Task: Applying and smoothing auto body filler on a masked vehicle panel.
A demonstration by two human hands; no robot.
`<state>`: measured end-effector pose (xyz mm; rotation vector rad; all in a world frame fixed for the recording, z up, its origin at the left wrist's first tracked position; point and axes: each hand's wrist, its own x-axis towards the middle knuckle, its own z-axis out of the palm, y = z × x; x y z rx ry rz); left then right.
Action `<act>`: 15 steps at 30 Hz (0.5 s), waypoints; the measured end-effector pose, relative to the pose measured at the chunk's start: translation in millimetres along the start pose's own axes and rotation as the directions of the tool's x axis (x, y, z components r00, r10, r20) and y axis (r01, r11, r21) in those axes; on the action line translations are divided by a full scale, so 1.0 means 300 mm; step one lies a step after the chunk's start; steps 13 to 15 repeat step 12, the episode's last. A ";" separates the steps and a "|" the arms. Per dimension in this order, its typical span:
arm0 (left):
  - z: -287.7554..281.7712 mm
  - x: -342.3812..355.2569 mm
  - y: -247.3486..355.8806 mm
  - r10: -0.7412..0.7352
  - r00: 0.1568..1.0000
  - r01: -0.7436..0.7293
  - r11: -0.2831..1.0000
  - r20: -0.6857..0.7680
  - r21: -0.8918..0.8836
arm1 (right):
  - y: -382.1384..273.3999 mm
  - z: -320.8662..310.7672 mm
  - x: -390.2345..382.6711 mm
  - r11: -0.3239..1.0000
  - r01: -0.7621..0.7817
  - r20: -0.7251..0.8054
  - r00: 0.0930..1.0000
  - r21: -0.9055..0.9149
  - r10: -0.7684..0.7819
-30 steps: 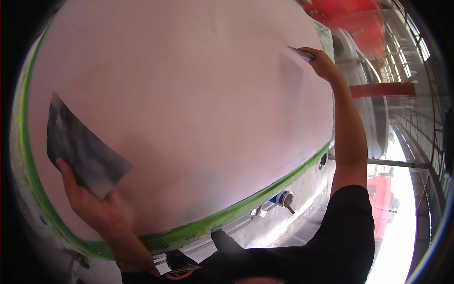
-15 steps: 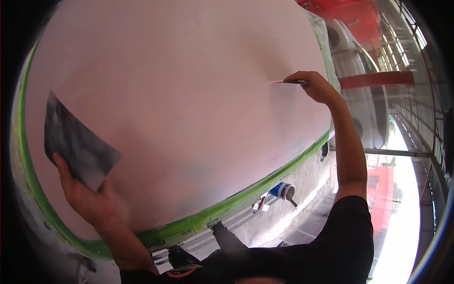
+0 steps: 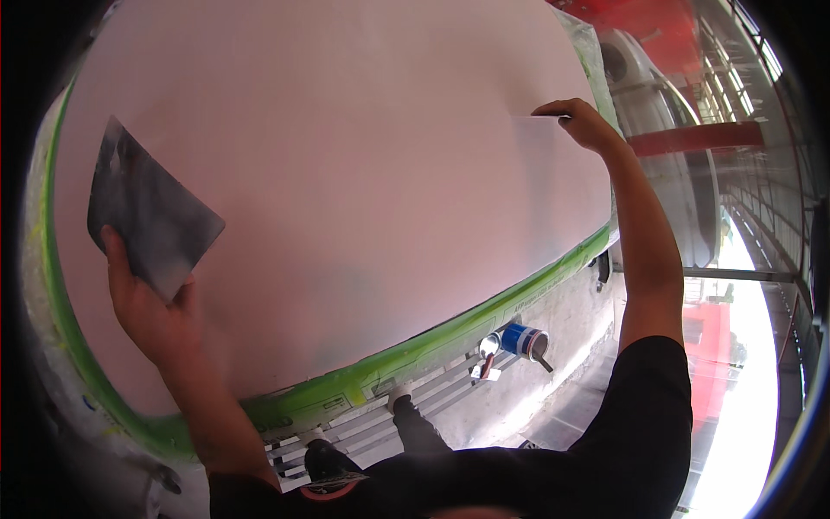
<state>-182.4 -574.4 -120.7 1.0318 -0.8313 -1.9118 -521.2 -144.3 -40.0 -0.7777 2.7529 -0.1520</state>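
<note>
A large, gently curved pale pink panel (image 3: 372, 173) spreads before me, edged with green masking tape (image 3: 363, 389). On the left, my left hand (image 3: 160, 311) grips the lower corner of a dark grey flat sheet (image 3: 151, 208), thumb on its face; the sheet is tilted over the panel. At the far right of the panel, my right hand (image 3: 584, 125) pinches a thin, flat spreader (image 3: 553, 116), seen nearly edge-on. Its edge lies at or just above the pink surface; I cannot tell whether it touches. A greyish patch shows below it.
Below the panel's near edge, a blue and white can (image 3: 523, 342) with a stick in it stands beside a small shiny round object (image 3: 490, 344). Slatted metal footing (image 3: 380, 428) lies under my feet. A white car (image 3: 674, 164) and a red post (image 3: 696, 138) are off to the right.
Both hands have moved farther away across the panel, the right one also slightly rightward. Each still holds its tool. My view has shifted a little, showing more of the slatted footing.
</note>
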 end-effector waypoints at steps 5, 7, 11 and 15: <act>0.046 -0.035 0.020 -0.058 0.987 0.085 0.980 0.147 -0.182 | -0.178 0.141 -0.490 0.964 0.187 -0.602 0.753 -0.191 -0.266; 0.038 -0.028 0.040 -0.026 0.980 0.068 0.976 0.198 -0.209 | -0.299 0.267 -0.802 0.982 -0.068 -0.655 0.753 -0.177 -0.066; -0.023 0.021 0.050 0.042 0.924 0.066 0.961 0.379 -0.269 | -0.462 0.639 -1.505 0.969 -0.173 -0.556 0.795 0.175 0.242; 0.008 -0.009 0.064 0.055 0.921 0.079 0.943 0.386 -0.324 | -0.479 0.637 -1.539 0.968 -0.176 -0.568 0.785 0.179 0.248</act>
